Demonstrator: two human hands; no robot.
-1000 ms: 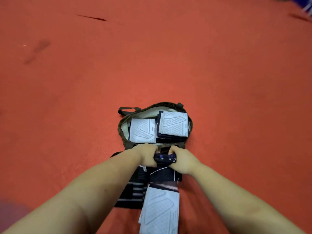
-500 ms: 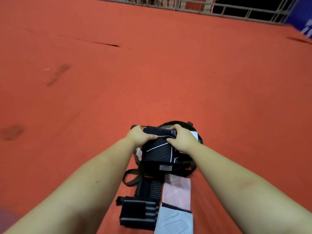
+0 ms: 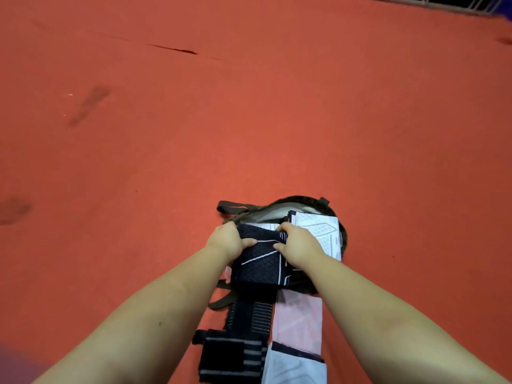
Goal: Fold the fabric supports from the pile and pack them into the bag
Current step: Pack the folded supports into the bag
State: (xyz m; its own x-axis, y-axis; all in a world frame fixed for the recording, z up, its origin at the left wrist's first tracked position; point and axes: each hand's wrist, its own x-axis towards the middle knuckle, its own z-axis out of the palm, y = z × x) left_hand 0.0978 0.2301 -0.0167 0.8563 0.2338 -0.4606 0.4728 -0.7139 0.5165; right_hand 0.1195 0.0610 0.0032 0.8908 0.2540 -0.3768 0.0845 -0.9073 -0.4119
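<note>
Head: folded support gripped between left hand, right hand.

You lifted the folded dark navy knit support off the pile with your left hand and right hand, carrying it over the open olive fabric bag.
</note>
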